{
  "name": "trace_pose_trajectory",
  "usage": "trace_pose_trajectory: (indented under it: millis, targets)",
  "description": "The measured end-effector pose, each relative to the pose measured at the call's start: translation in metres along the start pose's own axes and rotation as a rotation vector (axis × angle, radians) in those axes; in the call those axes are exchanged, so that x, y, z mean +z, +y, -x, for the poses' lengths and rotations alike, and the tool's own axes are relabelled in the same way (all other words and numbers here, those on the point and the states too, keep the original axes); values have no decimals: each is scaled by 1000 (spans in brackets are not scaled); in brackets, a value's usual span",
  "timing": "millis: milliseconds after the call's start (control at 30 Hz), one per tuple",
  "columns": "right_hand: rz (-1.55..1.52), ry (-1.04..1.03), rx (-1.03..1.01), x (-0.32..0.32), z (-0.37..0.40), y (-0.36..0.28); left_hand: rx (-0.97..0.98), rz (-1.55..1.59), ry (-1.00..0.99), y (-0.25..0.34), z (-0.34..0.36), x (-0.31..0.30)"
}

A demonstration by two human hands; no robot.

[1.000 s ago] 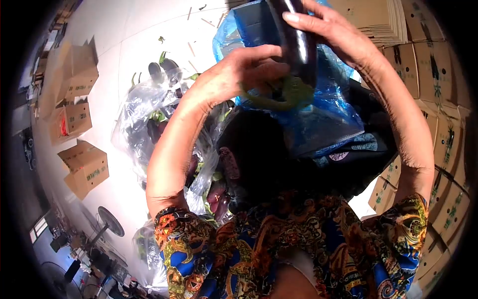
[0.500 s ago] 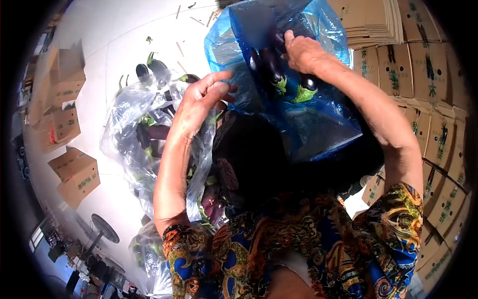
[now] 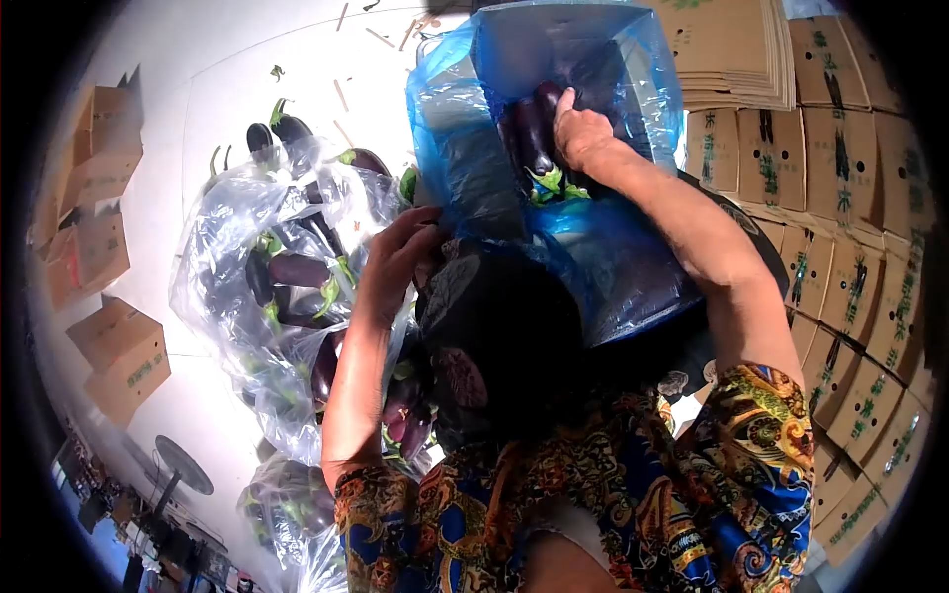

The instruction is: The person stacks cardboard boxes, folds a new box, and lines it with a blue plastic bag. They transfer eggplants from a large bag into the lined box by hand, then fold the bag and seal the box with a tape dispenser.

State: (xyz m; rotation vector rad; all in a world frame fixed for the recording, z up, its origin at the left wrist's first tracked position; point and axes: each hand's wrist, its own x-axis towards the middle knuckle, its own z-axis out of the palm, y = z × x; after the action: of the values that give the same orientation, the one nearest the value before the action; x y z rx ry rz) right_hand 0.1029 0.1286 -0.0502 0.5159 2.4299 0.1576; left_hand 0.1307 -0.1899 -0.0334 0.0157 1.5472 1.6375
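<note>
My right hand (image 3: pixel 585 136) reaches into a box lined with a blue plastic bag (image 3: pixel 450 119). Its index finger lies along a dark purple eggplant (image 3: pixel 534 138), while the other fingers curl down against it, partly hidden. Several eggplants rest side by side there, green stem ends towards me. To the left, my left hand (image 3: pixel 397 247) is bent with curled fingers beside the large clear plastic bag (image 3: pixel 213 237). A black cap (image 3: pixel 504 336) covers part of what lies under those fingertips. Inside the clear bag are more eggplants (image 3: pixel 299 270), some sticking out at its top.
Flattened cardboard (image 3: pixel 727 49) and stacked printed cartons (image 3: pixel 840 158) line the right side. Open cartons (image 3: pixel 124 356) stand at the left. Another clear bag of eggplants (image 3: pixel 297 504) sits nearer me. Scraps (image 3: pixel 342 96) litter the pale floor; a round-topped stand (image 3: pixel 183 465) is lower left.
My left hand has moved down from the blue bag's edge towards the clear bag. My right hand has shifted slightly lower, and the eggplants in the box lie closer together.
</note>
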Motion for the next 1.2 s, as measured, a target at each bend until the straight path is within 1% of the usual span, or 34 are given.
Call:
trace_pose_trajectory:
  millis: [33, 67, 133, 267, 300, 433, 467, 500, 533, 633, 767, 867, 900, 933, 1000, 1067, 1100, 1133, 1200]
  targets:
    - [-126, -59, 63, -4, 1, 3, -14, 9, 6, 0, 0, 0]
    - [-129, -87, 37, -9, 5, 4, -29, 18, 15, 0, 1, -1]
    - [-51, -80, 28, -2, 5, 1, -25, 41, 25, -4, 4, -2]
    - [-13, 46, -113, -10, 6, -3, -21, 11, 35, -19, 5, -12]
    - [-70, -27, -15, -5, -4, -4, -42, 33, 50, -23, 7, -13]
    - [-95, -101, -26, 0, -28, 2, -104, 131, 121, -29, 19, -22]
    - [-100, -73, -25, 6, -32, 2, -118, 157, 137, -33, 21, -25]
    - [-103, -47, -26, 13, -36, 0, -121, 179, 192, -54, 20, -35]
    - [-108, -24, -28, 12, -32, -5, -126, 163, 231, -58, 25, -41]
    - [26, -76, -116, 7, -11, 0, -163, 132, 337, -67, 38, -51]
    - [219, -184, -269, 1, 11, 13, -190, 137, 389, -81, 51, -64]
    - [25, -114, -178, 15, 30, 6, -189, 149, 392, -87, 51, -64]
    - [113, -124, -245, 18, 35, 4, -203, 160, 394, -87, 50, -62]
    - [129, -54, -237, 27, 33, 4, -168, 221, 349, -92, 49, -63]
    - [128, -232, -363, -2, 38, 10, -198, 146, 369, -87, 51, -57]
    - [164, -133, -442, -15, 50, 19, -192, 156, 377, -93, 57, -60]
    - [165, -153, -470, -24, 63, 20, -200, 158, 388, -94, 59, -61]
    - [163, -170, -522, -19, 67, 22, -206, 160, 397, -95, 60, -61]
    - [234, -197, -501, -9, 80, 9, -210, 180, 399, -108, 57, -64]
